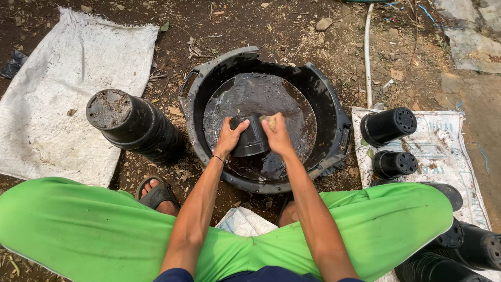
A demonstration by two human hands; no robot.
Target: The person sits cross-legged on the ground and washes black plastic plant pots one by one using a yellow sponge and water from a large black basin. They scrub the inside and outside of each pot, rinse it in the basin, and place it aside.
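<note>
Head view. Landmark: the basin (334,112), a round black plastic tub with chipped, jagged rim, standing on bare soil littered with dry leaves and twigs. It holds shallow dark water with a glossy, scummy surface.

The pot (251,138), a small black plastic nursery pot, tapered and smooth-walled, lies tilted over the near part of the basin, partly in the water. The left hand (230,137) grips its left side, fingers curled around the wall and thumb over the top. The right hand (276,134) is closed against its right side, fingers pressed together and pinching a small tan sponge (270,121) against the pot.

Left of the basin, just beside its rim, a stack (133,125) of nested black pots lies on its side, base caked with dried mud. Further left, a grey woven sack (57,94) is spread flat on the ground, dusty and frayed at the edge.

Right of the basin, a second sack (443,141), white and printed, carries two clean black pots (389,125) lying on their sides, drain holes showing. More black pots (459,250) lie at the lower right, past the knee.

Beyond the basin to the right, a pale hose (368,52) runs up the ground.

Near side of the basin: bright green trousers (78,230) on both knees, and a sandal (156,194) on the left foot. Nothing stands between the hands and the pot.
</note>
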